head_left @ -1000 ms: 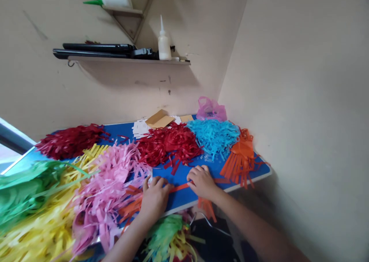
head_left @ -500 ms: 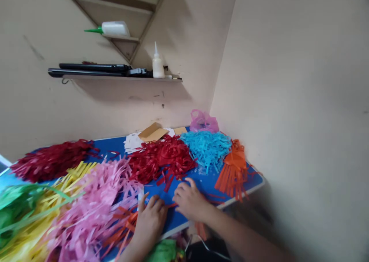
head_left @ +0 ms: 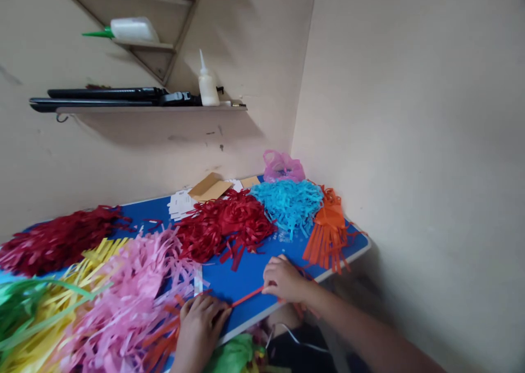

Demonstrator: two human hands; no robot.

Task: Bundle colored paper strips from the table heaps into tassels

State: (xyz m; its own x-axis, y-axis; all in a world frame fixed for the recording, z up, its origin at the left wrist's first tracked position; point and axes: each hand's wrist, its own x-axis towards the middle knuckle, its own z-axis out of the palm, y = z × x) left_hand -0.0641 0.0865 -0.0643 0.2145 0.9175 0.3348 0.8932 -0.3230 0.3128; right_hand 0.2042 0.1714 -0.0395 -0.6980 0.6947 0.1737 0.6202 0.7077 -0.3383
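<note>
My left hand (head_left: 202, 324) is closed near the table's front edge, its fingers pinching one end of a thin orange-red paper strip (head_left: 246, 297). To the right, my right hand (head_left: 284, 280) grips the strip's other side, so a straight narrow length shows between the hands. Orange fringe paper (head_left: 164, 329) lies by my left hand, and more loose orange strips are beside my right wrist. Further right spreads an orange fringed tissue bundle (head_left: 329, 231). Beyond the hands is a dark red shredded tissue heap (head_left: 229, 220); pink tissue fringe (head_left: 127, 291) lies to the left.
On the blue table (head_left: 250, 263) are light blue tissue strips (head_left: 289, 200), a pink plastic bag (head_left: 283, 166), brown card (head_left: 210, 187), and yellow (head_left: 53, 313) and green tissue (head_left: 24, 307). A wall shelf (head_left: 151, 111) holds a white bottle (head_left: 209, 88). A wall rises at right.
My hands have moved apart and closed; the orange-red strip is now stretched straight between them. The view has turned slightly right.
</note>
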